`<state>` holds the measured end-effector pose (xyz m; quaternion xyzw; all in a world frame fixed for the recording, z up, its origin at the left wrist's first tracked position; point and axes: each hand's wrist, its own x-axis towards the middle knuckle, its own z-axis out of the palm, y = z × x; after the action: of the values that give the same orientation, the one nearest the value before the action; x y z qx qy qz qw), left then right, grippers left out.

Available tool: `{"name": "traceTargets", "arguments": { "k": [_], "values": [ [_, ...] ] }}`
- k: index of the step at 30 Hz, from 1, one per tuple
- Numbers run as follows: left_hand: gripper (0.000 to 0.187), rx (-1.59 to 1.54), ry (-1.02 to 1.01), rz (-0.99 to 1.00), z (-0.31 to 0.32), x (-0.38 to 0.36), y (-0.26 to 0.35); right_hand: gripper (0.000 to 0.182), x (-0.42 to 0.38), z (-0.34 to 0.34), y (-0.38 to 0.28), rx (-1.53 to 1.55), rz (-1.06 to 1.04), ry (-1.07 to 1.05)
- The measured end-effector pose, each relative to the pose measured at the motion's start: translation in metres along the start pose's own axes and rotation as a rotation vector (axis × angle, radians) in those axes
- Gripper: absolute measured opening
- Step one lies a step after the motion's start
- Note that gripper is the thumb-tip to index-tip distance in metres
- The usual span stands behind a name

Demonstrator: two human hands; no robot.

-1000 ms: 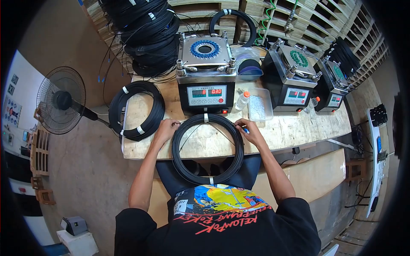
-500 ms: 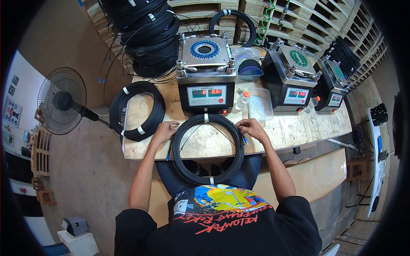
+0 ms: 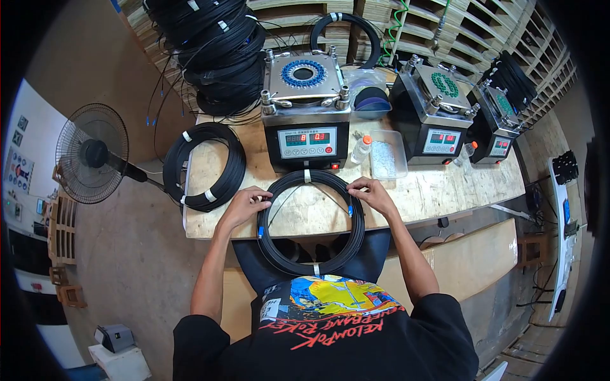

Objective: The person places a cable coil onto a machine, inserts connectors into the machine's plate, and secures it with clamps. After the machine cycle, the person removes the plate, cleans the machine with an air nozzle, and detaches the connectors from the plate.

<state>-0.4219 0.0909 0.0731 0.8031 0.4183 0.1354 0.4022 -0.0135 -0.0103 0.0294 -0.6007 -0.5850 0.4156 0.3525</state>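
A coil of black cable (image 3: 358, 235), bound with white tape at top and bottom, rests partly on the table's front edge and partly over my lap. At the coil's left side, my left hand (image 3: 248, 206) is closed in a pinch on a cable end, below which a blue connector (image 3: 260, 232) hangs. My right hand (image 3: 373, 193) pinches the other cable end at the coil's upper right. Its blue connector (image 3: 350, 211) dangles just inside the ring. The thin cable between fingertips is partly hidden.
A polishing machine (image 3: 306, 140) with a lit display stands behind the coil; two similar machines (image 3: 438, 114) are to the right. Another cable coil (image 3: 235, 166) overhangs the table's left edge. A bottle (image 3: 361, 151) and a plastic tub (image 3: 389, 168) sit nearby. A fan (image 3: 94, 152) stands left.
Both hands have moved inward toward the coil. The right connector has swung from outside the ring to its inner edge, and the left one has shifted right onto the coil.
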Motion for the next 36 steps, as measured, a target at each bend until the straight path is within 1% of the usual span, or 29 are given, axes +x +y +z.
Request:
{"name": "traceTargets", "arguments": {
  "k": [2,4,5,6,7,8,9,10,11,12,14,15,18,19,21,22,23,24,25,26,27,28,29,30,31,33,34,35,36],
  "values": [
    [0.037,-0.041,-0.002,-0.040,0.001,-0.007,0.014,0.025,-0.001,0.006,-0.001,0.059,0.016,0.017],
    [0.039,-0.079,-0.004,-0.076,0.007,-0.009,0.013,0.028,-0.003,0.009,-0.010,-0.034,-0.008,0.068],
    [0.039,-0.048,0.055,0.015,0.015,-0.010,0.003,0.028,-0.002,0.011,-0.007,-0.033,-0.008,0.068],
    [0.039,-0.017,0.114,0.106,0.019,-0.011,0.002,0.034,0.000,0.014,-0.005,-0.046,-0.033,0.083],
    [0.052,-0.017,0.074,0.040,0.021,-0.012,0.001,0.042,0.001,0.016,-0.002,-0.059,-0.057,0.098],
    [0.052,-0.016,0.074,0.040,0.026,-0.013,0.000,0.042,0.002,0.017,0.000,-0.059,-0.058,0.098],
    [0.063,-0.007,0.154,0.028,0.034,-0.013,-0.001,0.050,0.002,0.016,0.000,-0.027,-0.020,0.093],
    [0.074,0.001,0.232,0.015,0.040,-0.011,-0.003,0.058,0.002,0.015,0.000,0.006,0.020,0.088],
    [0.095,0.021,0.210,-0.056,0.044,-0.007,-0.006,0.058,0.003,0.014,0.002,0.006,0.023,0.091],
    [0.095,0.019,0.205,-0.054,0.048,-0.004,-0.012,0.063,0.006,0.011,0.007,-0.026,0.064,0.041],
    [0.101,-0.068,0.209,-0.269,0.053,0.002,-0.029,0.068,0.011,0.006,0.014,-0.061,0.109,-0.008],
    [0.104,-0.004,0.157,-0.286,0.052,0.006,-0.035,0.068,0.014,0.005,0.014,-0.071,0.121,-0.051],
    [0.099,0.074,0.150,-0.272,0.053,0.007,-0.048,0.065,0.017,0.003,0.009,-0.110,0.127,-0.090],
    [0.099,0.076,0.154,-0.271,0.047,0.005,-0.033,0.062,0.018,0.003,0.006,-0.137,0.130,-0.079],
    [0.076,0.017,0.221,-0.208,0.042,-0.003,-0.005,0.058,0.018,0.000,0.004,-0.086,0.144,-0.091],
    [0.076,0.017,0.221,-0.212,0.040,-0.003,-0.009,0.054,0.017,-0.001,0.003,-0.037,0.162,-0.103],
    [0.060,-0.015,0.249,-0.190,0.037,-0.002,-0.014,0.043,0.016,-0.003,0.002,0.008,0.195,-0.115],
    [0.046,-0.048,0.276,-0.168,0.036,-0.001,-0.016,0.043,0.017,-0.004,0.004,0.008,0.196,-0.118],
    [0.026,-0.032,0.411,-0.103,0.035,-0.002,-0.014,0.039,0.018,-0.007,0.007,-0.004,0.172,-0.136],
    [0.026,-0.032,0.411,-0.102,0.032,-0.003,-0.019,0.035,0.018,-0.009,0.009,-0.017,0.147,-0.152],
    [0.024,0.042,0.393,-0.104,0.025,-0.005,-0.025,0.028,0.020,-0.009,0.011,-0.109,0.055,-0.122],
    [0.023,0.116,0.374,-0.104,0.021,-0.005,-0.029,0.028,0.020,-0.009,0.012,-0.108,0.055,-0.120],
    [0.022,0.002,0.326,-0.152,0.021,-0.006,-0.032,0.032,0.019,-0.009,0.014,-0.170,0.081,-0.119],
    [0.022,0.002,0.326,-0.149,0.024,-0.005,-0.035,0.037,0.018,-0.009,0.008,-0.232,0.107,-0.119],
    [0.026,0.055,0.324,-0.114,0.028,-0.004,-0.039,0.037,0.016,-0.007,-0.001,-0.231,0.106,-0.117],
    [0.031,0.109,0.323,-0.078,0.030,-0.002,-0.037,0.053,0.015,0.003,-0.016,-0.429,0.218,-0.144],
    [0.038,0.121,0.286,-0.156,0.028,0.000,-0.026,0.053,0.013,0.013,-0.017,-0.429,0.218,-0.144],
    [0.045,0.133,0.247,-0.233,0.029,0.002,-0.015,0.059,0.010,0.025,-0.017,-0.639,0.165,-0.056],
    [0.045,0.132,0.244,-0.233,0.034,0.004,-0.008,0.065,0.009,0.036,-0.016,-0.848,0.110,0.035]
  ]
}}
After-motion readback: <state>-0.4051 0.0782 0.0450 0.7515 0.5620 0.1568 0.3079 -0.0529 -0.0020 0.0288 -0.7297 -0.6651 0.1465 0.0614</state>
